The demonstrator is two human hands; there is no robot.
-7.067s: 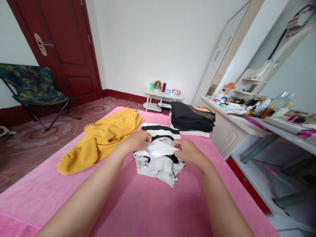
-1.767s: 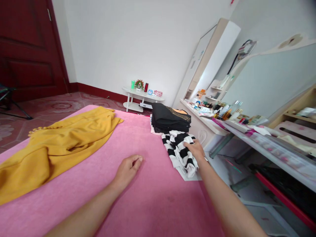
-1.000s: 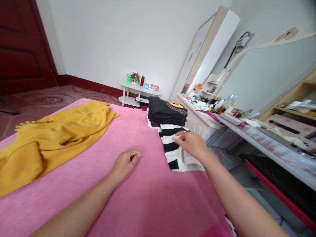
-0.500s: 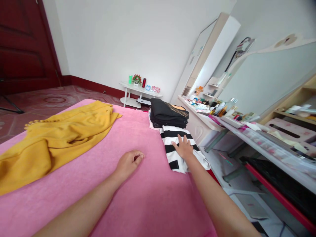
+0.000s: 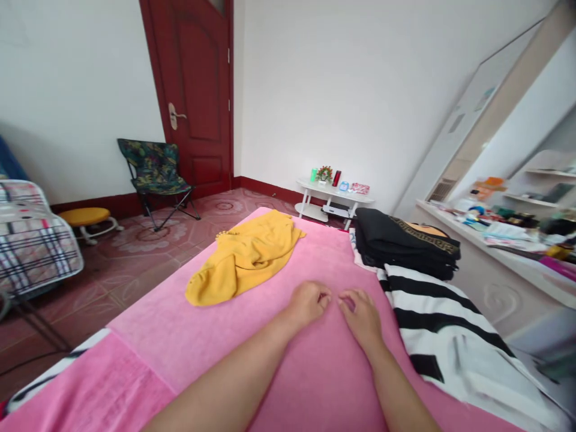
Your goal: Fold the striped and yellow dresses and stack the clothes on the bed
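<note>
My left hand [image 5: 309,303] rests on the pink bed cover [image 5: 315,378] with its fingers curled in and nothing visible in them. Close beside it, my right hand [image 5: 362,315] is loosely bent, thumb and fingers apart, also without anything in it. A crumpled yellow garment [image 5: 258,252] lies to the left, beyond my left hand. On the right, along the bed's edge, is a folded black-and-white striped garment [image 5: 434,309]. Behind that sits a stack of folded black clothes [image 5: 396,243], one with a gold patterned band.
A low white table [image 5: 333,190] with small items stands against the far wall. To the right is a cluttered dresser [image 5: 517,249]. On the left are a camouflage folding chair [image 5: 155,168], a yellow stool [image 5: 84,216] and a plaid-covered seat [image 5: 40,252].
My right hand has left the striped garment and come over beside my left hand. The view has turned left, bringing the chair, stool and whole yellow garment into sight.
</note>
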